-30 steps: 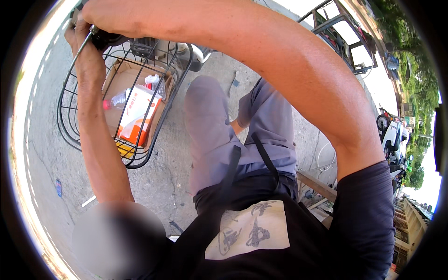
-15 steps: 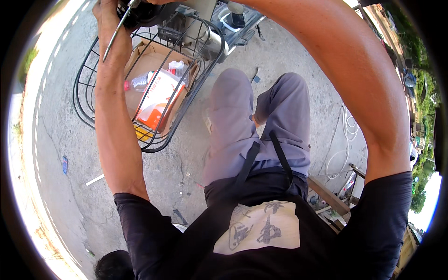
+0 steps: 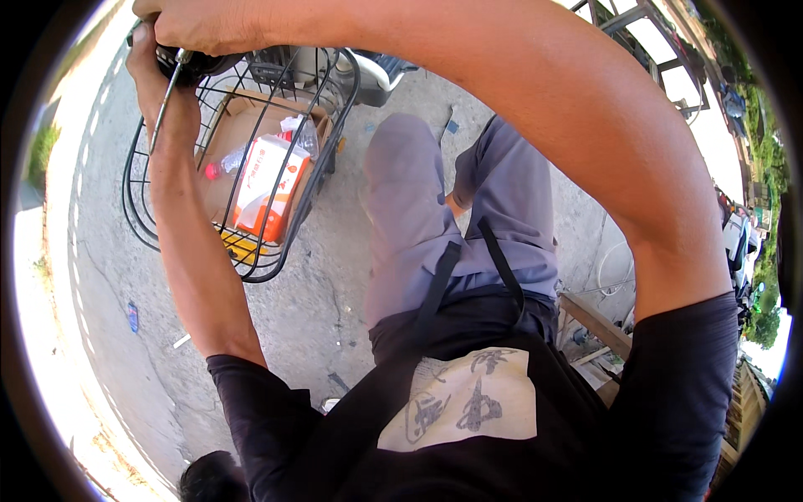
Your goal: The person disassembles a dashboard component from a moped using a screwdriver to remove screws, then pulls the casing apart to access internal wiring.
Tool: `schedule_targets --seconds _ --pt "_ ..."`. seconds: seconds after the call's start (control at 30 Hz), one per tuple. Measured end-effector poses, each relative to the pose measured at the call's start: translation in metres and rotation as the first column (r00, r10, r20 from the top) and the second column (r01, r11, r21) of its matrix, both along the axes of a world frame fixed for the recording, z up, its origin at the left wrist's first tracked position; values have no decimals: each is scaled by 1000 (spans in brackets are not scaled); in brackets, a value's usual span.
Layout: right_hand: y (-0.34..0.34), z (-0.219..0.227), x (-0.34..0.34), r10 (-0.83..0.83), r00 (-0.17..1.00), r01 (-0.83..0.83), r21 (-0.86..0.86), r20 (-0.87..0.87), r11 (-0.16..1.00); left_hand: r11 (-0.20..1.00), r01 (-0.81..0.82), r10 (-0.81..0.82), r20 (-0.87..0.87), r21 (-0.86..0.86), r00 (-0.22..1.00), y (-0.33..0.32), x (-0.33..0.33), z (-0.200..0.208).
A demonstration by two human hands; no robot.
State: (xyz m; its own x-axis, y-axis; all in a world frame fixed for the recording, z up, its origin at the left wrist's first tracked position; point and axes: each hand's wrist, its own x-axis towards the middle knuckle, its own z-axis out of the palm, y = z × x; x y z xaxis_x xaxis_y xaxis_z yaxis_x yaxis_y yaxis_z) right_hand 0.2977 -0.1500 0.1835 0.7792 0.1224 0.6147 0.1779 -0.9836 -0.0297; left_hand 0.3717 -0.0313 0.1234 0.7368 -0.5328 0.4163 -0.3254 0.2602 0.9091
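Both my hands meet at the upper left, over the far end of a black wire basket (image 3: 288, 259). My left hand (image 3: 144, 52) is closed round the side of a dark rounded part (image 3: 209, 69); most of its fingers are hidden. Reaching across from the right, my right hand (image 3: 196, 27) rests on top with fingers curled; what they grip is hidden. A thin metal rod (image 3: 166, 102) with a narrow tip slants down from beneath the right hand, across my left wrist. Inside the basket lie an orange-and-white pack (image 3: 269, 180), clear plastic bottles (image 3: 232, 159) and an open cardboard box (image 3: 219, 138).
Grey concrete ground (image 3: 276, 318) spreads around my legs (image 3: 410, 192). Dark hair of another person (image 3: 211, 478) shows at the lower left. Wooden boards (image 3: 595, 326) and a pale coiled cable (image 3: 617, 268) lie to the right. A yellow item (image 3: 242, 248) sits in the basket's near end.
Both hands have shifted left and slightly down in view, with the metal rod and dark part. The right hand now shows more fully. The view itself has also shifted a little.
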Motion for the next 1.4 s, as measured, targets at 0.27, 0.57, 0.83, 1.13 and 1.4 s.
schedule_targets --seconds 0.27,0.57,0.83,1.13,1.4 --pt "-8 30 -60 -52 992 58 -47 117 997 982 145 -171 -251 -120 953 11 4 30" --pt "-1 74 -137 -197 864 462 571 -464 679 995 88 -82 -131 43 988 16 -3 32" --pt "-7 79 -155 -93 988 146 519 -126 842 1000 5 -4 -38 25 999 10 -11 30" --pt "-8 78 -130 -40 985 -46 489 165 871 1000 -30 29 171 2 985 8 -11 25" --pt "-5 70 -113 -35 964 -79 408 265 910 1000 4 -5 176 1 984 11 -16 28"
